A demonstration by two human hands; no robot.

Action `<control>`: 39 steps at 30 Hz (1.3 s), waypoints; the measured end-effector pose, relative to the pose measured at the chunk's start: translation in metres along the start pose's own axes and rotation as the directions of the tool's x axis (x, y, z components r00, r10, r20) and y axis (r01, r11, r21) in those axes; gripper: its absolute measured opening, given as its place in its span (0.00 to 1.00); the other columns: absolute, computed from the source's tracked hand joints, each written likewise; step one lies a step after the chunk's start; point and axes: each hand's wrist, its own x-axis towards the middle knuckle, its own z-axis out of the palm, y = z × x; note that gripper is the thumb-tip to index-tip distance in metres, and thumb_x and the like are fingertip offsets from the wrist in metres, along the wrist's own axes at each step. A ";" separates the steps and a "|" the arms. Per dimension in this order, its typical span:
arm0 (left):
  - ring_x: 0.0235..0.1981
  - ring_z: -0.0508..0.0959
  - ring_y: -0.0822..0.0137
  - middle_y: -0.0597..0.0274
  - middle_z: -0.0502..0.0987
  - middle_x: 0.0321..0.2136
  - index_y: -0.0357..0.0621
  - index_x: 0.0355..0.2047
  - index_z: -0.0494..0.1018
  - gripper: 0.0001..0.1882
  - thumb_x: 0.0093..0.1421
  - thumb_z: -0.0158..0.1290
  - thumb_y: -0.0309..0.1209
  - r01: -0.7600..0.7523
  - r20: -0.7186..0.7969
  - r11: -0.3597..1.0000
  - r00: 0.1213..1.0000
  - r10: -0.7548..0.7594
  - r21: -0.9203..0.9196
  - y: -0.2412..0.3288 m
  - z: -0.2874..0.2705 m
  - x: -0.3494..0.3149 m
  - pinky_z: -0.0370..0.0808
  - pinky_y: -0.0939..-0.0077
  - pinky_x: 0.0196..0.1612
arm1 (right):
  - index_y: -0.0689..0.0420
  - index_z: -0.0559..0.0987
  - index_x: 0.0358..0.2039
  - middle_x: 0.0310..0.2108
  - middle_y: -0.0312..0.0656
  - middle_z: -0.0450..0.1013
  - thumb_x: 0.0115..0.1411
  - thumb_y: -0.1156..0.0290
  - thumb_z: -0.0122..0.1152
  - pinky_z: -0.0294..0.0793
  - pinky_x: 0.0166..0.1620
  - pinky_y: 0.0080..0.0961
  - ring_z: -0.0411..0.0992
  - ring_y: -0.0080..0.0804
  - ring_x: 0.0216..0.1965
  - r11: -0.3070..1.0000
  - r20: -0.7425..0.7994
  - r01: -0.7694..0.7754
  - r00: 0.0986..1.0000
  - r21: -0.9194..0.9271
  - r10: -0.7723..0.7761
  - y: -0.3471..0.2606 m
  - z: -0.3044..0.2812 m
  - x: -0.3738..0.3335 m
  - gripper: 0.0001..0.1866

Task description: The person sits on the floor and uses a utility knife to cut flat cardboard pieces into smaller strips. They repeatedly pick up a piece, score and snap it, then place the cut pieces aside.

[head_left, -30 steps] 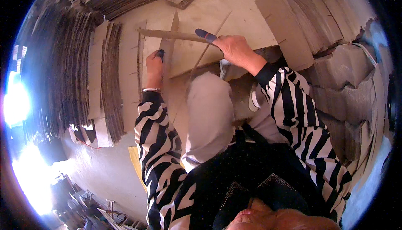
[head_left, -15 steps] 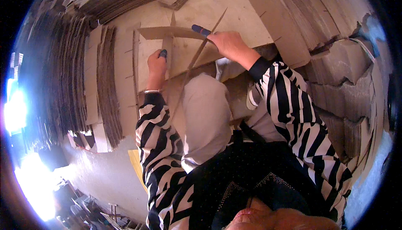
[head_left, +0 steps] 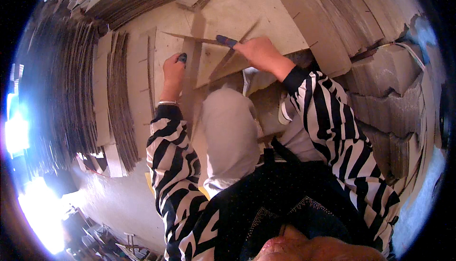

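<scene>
My left hand is closed at the left edge of an upright tan cardboard strip, its thumb wearing a dark finger cover. My right hand pinches the right end of a thin cardboard strip seen nearly edge-on, which crosses the upright one. Dark covering also wraps a fingertip of the right hand. A slanting cardboard strip runs below the right fingers, blurred along its length. How the strips join at their crossings is too blurred to tell.
Cardboard stacks lie at the far left of the pale work surface. A long row of cardboard pieces stands at the left, with slotted strips beside my left hand. More slotted cardboard is stacked right, above piled cardboard bundles.
The strip in my right hand has tipped from showing its face to nearly edge-on. My left hand has shifted slightly left and up. The upright strip shows more of its face.
</scene>
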 end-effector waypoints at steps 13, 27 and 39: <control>0.42 0.77 0.47 0.44 0.78 0.40 0.46 0.63 0.57 0.35 0.57 0.54 0.38 -0.292 0.407 0.769 0.912 0.044 0.569 0.046 -0.031 -0.044 0.74 0.58 0.43 | 0.48 0.71 0.51 0.34 0.52 0.76 0.53 0.74 0.54 0.73 0.40 0.47 0.74 0.54 0.38 0.954 0.051 -0.280 0.960 0.111 0.276 0.079 -0.001 0.015 0.23; 0.45 0.75 0.60 0.46 0.74 0.47 0.36 0.59 0.61 0.24 0.64 0.49 0.31 -0.187 -0.279 0.976 0.949 0.150 -0.113 0.021 -0.018 -0.100 0.70 0.67 0.51 | 0.56 0.75 0.43 0.48 0.52 0.72 0.51 0.69 0.61 0.64 0.51 0.52 0.66 0.54 0.53 0.768 -0.530 -0.565 0.769 -0.302 0.358 0.171 -0.045 -0.170 0.18; 0.40 0.78 0.47 0.50 0.79 0.34 0.47 0.35 0.78 0.14 0.49 0.49 0.30 -0.119 0.135 0.620 0.991 0.022 0.775 0.052 -0.040 -0.027 0.74 0.55 0.41 | 0.63 0.68 0.44 0.33 0.61 0.70 0.54 0.67 0.63 0.67 0.37 0.43 0.67 0.63 0.37 0.835 -0.230 0.073 0.971 0.545 0.065 -0.024 -0.072 -0.024 0.21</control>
